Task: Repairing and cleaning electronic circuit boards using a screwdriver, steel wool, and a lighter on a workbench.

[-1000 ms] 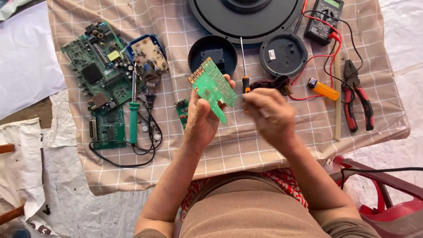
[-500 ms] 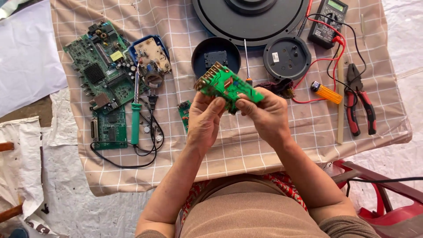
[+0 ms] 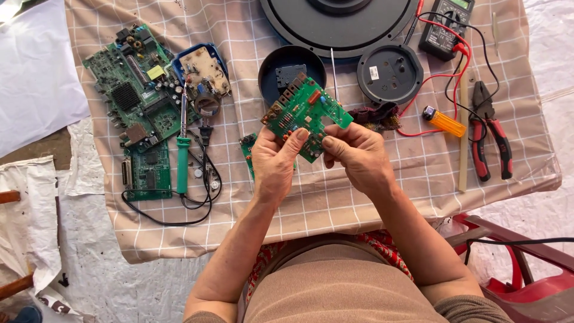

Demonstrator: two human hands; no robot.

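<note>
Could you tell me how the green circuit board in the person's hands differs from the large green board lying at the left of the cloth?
The held circuit board is smaller and raised off the checked cloth, gripped by the left hand and right hand. The large board lies flat and untouched. The held one is tilted. Both are green and carry components.

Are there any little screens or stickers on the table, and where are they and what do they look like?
Black handheld multimeter: top right, small pale greenish screen at its upper edge.
Small white rectangular sticker: on the round black plastic cover, right of centre.
Yellow square sticker: on the large green circuit board, left.
</note>
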